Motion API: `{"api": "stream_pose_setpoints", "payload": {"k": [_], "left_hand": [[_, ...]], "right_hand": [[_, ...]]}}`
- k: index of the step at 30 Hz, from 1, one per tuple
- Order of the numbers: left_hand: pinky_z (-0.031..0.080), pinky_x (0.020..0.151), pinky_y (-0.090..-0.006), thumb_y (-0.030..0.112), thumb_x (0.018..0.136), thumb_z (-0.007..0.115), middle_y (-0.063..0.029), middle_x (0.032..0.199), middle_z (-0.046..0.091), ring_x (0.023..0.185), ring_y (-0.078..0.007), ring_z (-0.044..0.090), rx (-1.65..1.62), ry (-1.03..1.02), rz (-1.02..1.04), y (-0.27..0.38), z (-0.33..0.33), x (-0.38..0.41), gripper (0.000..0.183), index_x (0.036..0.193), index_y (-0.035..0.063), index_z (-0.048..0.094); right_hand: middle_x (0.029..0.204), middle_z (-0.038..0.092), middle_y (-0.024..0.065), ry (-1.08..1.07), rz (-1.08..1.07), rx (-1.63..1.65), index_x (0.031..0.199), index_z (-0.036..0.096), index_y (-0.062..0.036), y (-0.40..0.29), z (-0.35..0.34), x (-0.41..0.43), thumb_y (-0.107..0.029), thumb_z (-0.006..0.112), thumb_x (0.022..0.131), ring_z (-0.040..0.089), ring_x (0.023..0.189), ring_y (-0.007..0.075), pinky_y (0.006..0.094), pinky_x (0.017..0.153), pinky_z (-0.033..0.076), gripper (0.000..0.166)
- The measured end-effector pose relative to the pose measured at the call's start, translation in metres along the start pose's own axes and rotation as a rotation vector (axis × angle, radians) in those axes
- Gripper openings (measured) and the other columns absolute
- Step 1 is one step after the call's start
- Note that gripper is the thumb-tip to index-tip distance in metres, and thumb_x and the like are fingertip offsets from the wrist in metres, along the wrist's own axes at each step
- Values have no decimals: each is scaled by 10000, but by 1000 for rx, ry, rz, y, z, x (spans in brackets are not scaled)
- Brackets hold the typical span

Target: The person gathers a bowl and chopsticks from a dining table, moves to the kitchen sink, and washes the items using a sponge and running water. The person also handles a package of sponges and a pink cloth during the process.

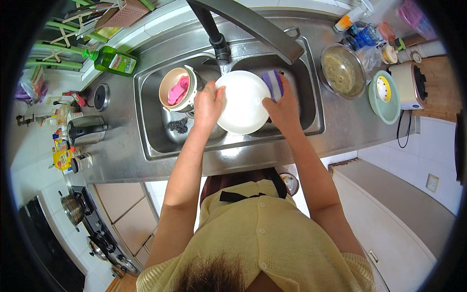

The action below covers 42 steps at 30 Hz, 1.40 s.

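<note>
A white plate (242, 102) is held over the divider of a double stainless steel sink (226, 144). My left hand (208, 106) grips its left rim, thumb on the upper face. At the right rim, my right hand (284, 106) holds a purple and white striped sponge (273, 85), with the thumb near the plate's edge. In the left basin stands a round container (174, 89) with a pink cloth (178, 90) inside. A dark scouring pad (177, 126) lies on that basin's floor. The black faucet (220, 45) stands behind the plate, whose far edge is close to the spout.
Green dish soap bottle (115, 61), round metal lid (101, 97) and electric kettle (87, 130) are on the left counter. To the right are a metal bowl of cloudy contents (343, 71) and a pale green basket (377, 106). A dark grey arm-like bar (255, 27) hangs over the sink.
</note>
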<state>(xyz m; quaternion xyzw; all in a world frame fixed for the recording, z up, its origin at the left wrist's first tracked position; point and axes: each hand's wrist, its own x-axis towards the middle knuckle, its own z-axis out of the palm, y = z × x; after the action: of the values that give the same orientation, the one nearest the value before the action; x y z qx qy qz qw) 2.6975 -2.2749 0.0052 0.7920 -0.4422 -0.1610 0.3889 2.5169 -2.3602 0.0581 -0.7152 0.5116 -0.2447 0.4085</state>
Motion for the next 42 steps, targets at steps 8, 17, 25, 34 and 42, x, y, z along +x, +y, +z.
{"api": "stream_pose_setpoints", "payload": {"k": [8, 17, 25, 34, 42], "left_hand": [[513, 773, -379, 14, 750, 607, -203, 1198, 543, 1053, -264, 588, -816, 74, -158, -4, 6, -39, 650, 1353, 37, 367], [523, 531, -209, -63, 634, 473, -131, 1166, 503, 896, -186, 609, -1323, 34, -671, 16, -16, -55, 807, 1396, 101, 263], [510, 847, -329, -4, 661, 539, -156, 1241, 497, 1093, -252, 550, -925, -333, -513, 36, -66, -38, 811, 1421, 78, 267], [345, 1047, -367, -96, 607, 528, -161, 1326, 406, 1226, -262, 430, -825, 254, -230, 43, -30, -59, 921, 1452, 58, 194], [336, 1058, -368, -23, 715, 474, -184, 1348, 448, 1234, -287, 458, -715, 271, -118, 29, -53, -44, 669, 1375, 20, 371]], "right_hand": [[1196, 554, 187, 63, 176, 374, 1364, 360, 21, 14, 14, 2, -79, 636, 700, 592, 1028, 274, 350, 881, 487, 726], [1069, 605, 119, 24, 388, 879, 1315, 424, -49, -7, -8, -16, -200, 781, 743, 623, 921, 222, 332, 761, 554, 690], [1028, 615, 169, -139, -40, 94, 1049, 619, 6, -12, 8, 10, -315, 728, 719, 616, 894, 312, 386, 846, 474, 472], [1200, 552, 126, -194, -204, -207, 1109, 590, -78, -46, 31, -11, -261, 708, 728, 563, 1046, 330, 411, 857, 471, 439], [1193, 511, 50, -442, -707, -765, 1114, 601, -204, -47, 35, -8, -294, 691, 755, 481, 1125, 337, 434, 855, 480, 380]]}}
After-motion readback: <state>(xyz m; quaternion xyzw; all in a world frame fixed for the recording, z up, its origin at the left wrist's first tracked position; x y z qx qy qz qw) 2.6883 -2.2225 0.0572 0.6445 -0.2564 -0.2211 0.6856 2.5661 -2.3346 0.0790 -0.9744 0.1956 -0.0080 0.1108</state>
